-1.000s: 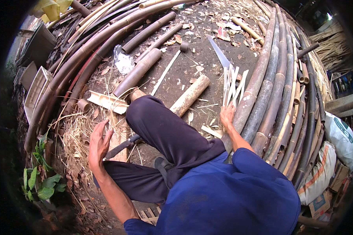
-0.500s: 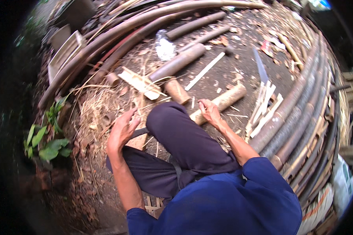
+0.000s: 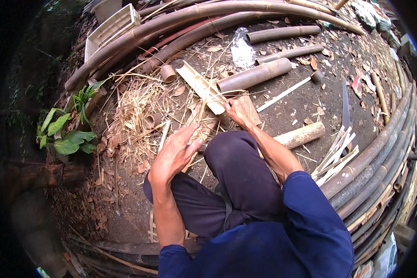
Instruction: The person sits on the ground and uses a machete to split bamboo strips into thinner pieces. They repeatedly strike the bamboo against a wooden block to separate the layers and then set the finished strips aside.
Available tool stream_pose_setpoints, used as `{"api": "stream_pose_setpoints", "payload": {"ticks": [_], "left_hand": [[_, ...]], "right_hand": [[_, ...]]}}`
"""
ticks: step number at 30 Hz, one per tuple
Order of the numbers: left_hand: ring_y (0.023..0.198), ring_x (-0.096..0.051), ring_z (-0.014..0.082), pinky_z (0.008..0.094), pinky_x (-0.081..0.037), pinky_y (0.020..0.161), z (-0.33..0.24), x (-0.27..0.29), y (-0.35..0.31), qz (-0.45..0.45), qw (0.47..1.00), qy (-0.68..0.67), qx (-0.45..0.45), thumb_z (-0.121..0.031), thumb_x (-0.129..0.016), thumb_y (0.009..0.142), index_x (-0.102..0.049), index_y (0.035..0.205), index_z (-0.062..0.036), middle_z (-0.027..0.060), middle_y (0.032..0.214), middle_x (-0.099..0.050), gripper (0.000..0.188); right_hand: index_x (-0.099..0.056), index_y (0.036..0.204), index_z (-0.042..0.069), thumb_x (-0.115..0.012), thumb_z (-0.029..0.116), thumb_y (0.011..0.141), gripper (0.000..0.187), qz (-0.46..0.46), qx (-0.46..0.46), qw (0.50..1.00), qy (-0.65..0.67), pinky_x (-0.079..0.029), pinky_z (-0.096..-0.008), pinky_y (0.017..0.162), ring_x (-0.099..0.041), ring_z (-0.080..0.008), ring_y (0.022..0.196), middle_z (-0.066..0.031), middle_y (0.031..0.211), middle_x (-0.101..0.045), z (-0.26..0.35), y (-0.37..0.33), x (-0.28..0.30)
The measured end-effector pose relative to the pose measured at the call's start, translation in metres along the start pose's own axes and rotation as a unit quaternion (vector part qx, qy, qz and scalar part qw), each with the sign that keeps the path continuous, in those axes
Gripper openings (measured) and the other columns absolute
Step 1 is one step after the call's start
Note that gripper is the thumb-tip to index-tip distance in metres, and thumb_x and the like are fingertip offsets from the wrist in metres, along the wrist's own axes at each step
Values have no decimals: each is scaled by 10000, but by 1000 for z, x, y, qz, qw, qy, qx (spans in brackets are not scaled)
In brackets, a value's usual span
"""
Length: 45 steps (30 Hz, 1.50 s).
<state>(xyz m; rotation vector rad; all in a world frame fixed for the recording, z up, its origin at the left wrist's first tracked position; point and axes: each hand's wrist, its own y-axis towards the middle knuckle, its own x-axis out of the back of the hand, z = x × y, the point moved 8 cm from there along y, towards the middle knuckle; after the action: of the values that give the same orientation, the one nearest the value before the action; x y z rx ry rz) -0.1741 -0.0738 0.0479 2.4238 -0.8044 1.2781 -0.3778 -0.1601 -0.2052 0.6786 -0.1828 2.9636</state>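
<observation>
My right hand (image 3: 236, 112) reaches past my knee to the near end of a split bamboo piece (image 3: 200, 86), pale inside. Its fingers are curled against that end and look closed on it. My left hand (image 3: 175, 150) hovers left of my knee, fingers stretched and thumb apart, with nothing seen in it. A dark bar-like thing (image 3: 202, 148) shows beside its thumb, mostly hidden by the knee. Just beyond the right hand lies a thick brown bamboo tube (image 3: 255, 75). A pale bamboo length (image 3: 302, 135) lies to the right of my knee.
Shavings (image 3: 139, 111) heap on the left near a leafy plant (image 3: 67, 132). A mallet-like stick with a dark head (image 3: 317, 76), a saw blade (image 3: 346, 106) and split strips (image 3: 337, 155) lie on the right. Long bamboo poles (image 3: 370, 157) border the right side; others (image 3: 208, 10) arch across the back.
My right hand has moved left from the pale bamboo length to the split bamboo piece. My left hand stays beside the knee, fingers now straighter. The whole view has shifted.
</observation>
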Motion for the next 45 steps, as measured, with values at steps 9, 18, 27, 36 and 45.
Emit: {"api": "stream_pose_setpoints", "payload": {"ticks": [9, 18, 27, 36, 45], "left_hand": [[1238, -527, 291, 397, -410, 1051, 55, 99, -20, -200, 952, -121, 199, -295, -579, 969, -489, 1386, -63, 173, 1384, -521, 486], [1262, -457, 367, 492, -343, 1114, 192, 183, -86, -402, 603, -688, -41, -761, -598, 743, -390, 1382, 33, 201, 1356, -482, 1040], [945, -593, 305, 438, -462, 944, 201, 216, -251, -668, 607, -416, 107, -746, -309, 849, -550, 1063, 82, 187, 955, -607, 888], [932, -635, 311, 449, -520, 839, 187, 122, -235, -672, 670, -305, 82, -572, -503, 838, -564, 1063, 66, 194, 976, -629, 680], [983, -589, 298, 477, -516, 815, 212, 83, -234, -628, 700, -302, 156, -719, -411, 807, -563, 1110, -5, 161, 1048, -590, 791]], "right_hand": [[-575, 826, -39, -481, 348, 962, 422, 80, 106, 990, 46, -422, -362, 602, -534, -170, 628, -104, 662, -559, 169, -23, 72], [-590, 856, -32, -525, 353, 995, 414, 328, 277, 899, 81, -399, -345, 549, -495, -128, 610, -33, 648, -538, 317, -72, 43], [-546, 1210, -12, -552, 287, 985, 375, 135, 54, 982, -125, -531, -393, 721, -634, -293, 788, -187, 906, -643, 141, -22, -5], [-492, 1236, 71, -662, 416, 854, 542, 257, 127, 889, -358, -498, -478, 905, -597, -401, 1047, -244, 1206, -493, -1, -144, -133], [-333, 1372, 57, -694, 186, 772, 712, 267, 185, 891, -316, -501, -518, 623, -632, -436, 769, -244, 741, -625, 106, -131, -70]]}}
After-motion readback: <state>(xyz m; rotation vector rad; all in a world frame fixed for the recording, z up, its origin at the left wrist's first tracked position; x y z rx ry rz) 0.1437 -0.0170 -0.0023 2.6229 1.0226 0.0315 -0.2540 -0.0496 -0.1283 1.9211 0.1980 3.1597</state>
